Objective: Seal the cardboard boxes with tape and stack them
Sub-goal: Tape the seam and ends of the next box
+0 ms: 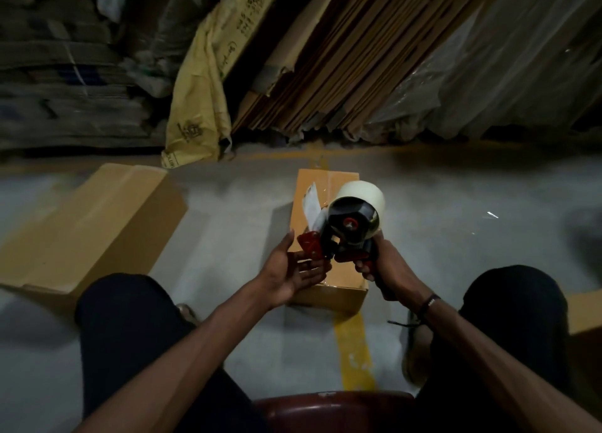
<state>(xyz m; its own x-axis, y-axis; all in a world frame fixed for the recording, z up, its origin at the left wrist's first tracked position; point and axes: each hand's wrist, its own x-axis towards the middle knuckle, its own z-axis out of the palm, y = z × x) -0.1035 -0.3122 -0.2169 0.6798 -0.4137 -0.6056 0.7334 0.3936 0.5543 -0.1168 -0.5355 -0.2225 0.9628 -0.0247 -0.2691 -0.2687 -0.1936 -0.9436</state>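
Observation:
A small closed cardboard box lies on the floor between my knees, with shiny tape along its top seam. Above it my right hand grips the handle of a red and black tape dispenser that carries a pale tape roll. A loose tape end sticks up from the dispenser's front. My left hand is open, palm up, its fingers just under the dispenser's red front part. A larger cardboard box lies on the floor to the left, its near flap open.
Flattened cardboard sheets lean against the back, beside a yellow sack and plastic-wrapped stacks. A yellow line is painted on the grey floor. I sit on a dark red seat. Another cardboard edge shows at far right.

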